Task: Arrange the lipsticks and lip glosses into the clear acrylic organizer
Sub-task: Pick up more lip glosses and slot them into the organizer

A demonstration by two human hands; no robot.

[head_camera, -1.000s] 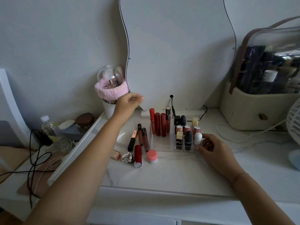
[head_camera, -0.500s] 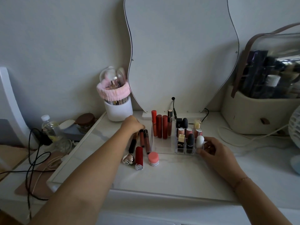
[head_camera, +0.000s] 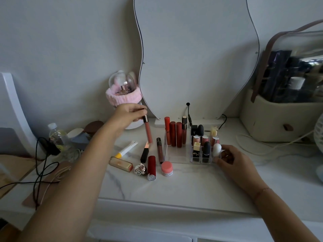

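My left hand pinches the cap of a pink lip gloss tube and holds it hanging above the table, left of the clear acrylic organizer. Red tubes stand in the organizer's back left; several lipsticks and a white egg-shaped one fill its right cells. My right hand grips the organizer's front right corner. Loose on the table lie a dark gloss tube, a black lipstick, a red lipstick, a pink jar, a silver piece, a gold lipstick and a white-and-yellow tube.
A wavy mirror stands behind the organizer with a black cable. A brush holder with a pink band is behind my left hand. A beige cosmetics bag sits at the right, a water bottle and cables at the left.
My left hand came down to the loose tubes, took the pink gloss tube and has lifted it off the table. The right hand stays on the organizer.
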